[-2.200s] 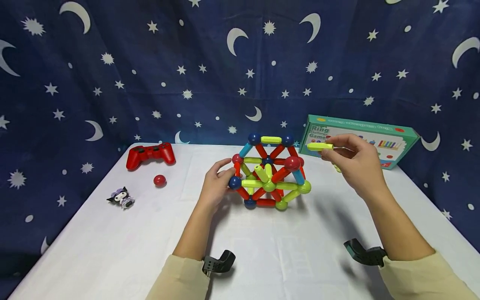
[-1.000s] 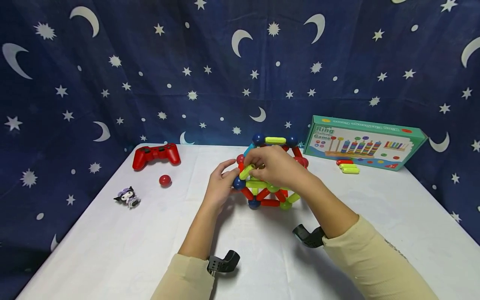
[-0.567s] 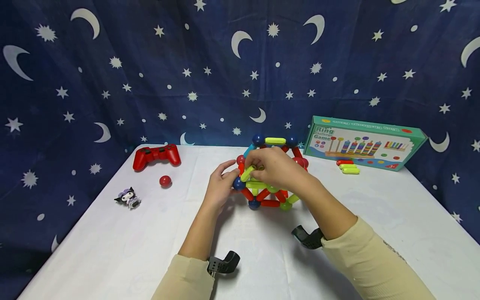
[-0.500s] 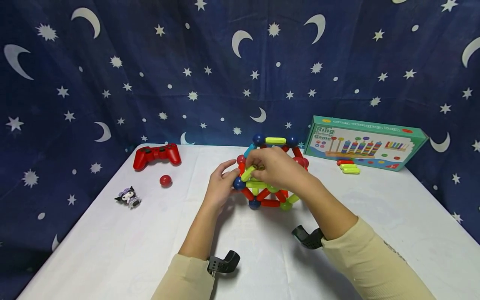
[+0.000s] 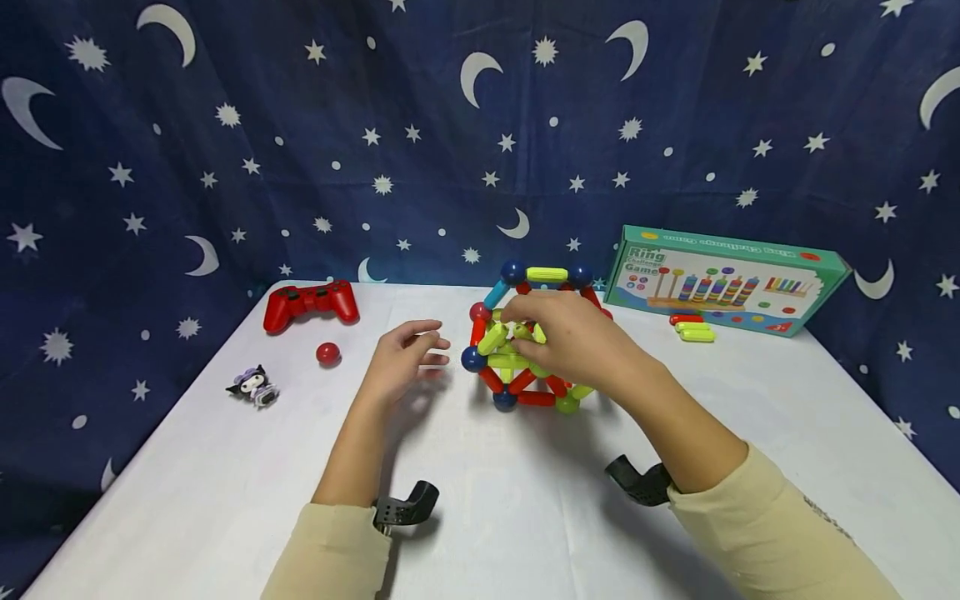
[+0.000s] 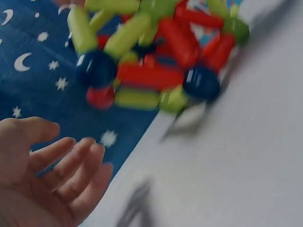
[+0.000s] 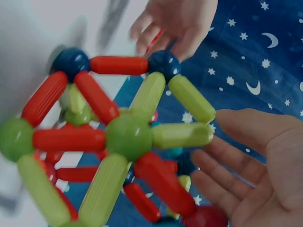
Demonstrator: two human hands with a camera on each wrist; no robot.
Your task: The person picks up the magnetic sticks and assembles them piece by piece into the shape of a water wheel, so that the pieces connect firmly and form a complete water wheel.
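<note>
A frame of magnetic rods and balls (image 5: 536, 398) in red, blue and yellow-green stands on the table. Its front left yellow-green rod (image 5: 492, 339) rises from a blue ball (image 5: 473, 359). In the right wrist view this rod (image 7: 191, 98) slants until its free end is close to that of another yellow-green rod (image 7: 182, 135). My right hand (image 5: 577, 337) is at these ends, thumb and fingers parted and loosely extended; whether the thumb tip touches them is unclear. Left of the frame, and apart from it, my left hand (image 5: 405, 360) hovers with relaxed fingers, holding nothing.
Behind at the right stands a Ring Challenge Game box (image 5: 723, 279), with loose red and yellow-green rods (image 5: 696, 333) in front. At the left lie a red game controller (image 5: 311, 305), a red ball (image 5: 327, 354) and a small figurine (image 5: 253, 387). A starry curtain hangs behind.
My right hand brought a yellow-green rod from the right to the frame, then its fingers parted from the rod, which stays attached. My left hand let go of the frame and moved left.
</note>
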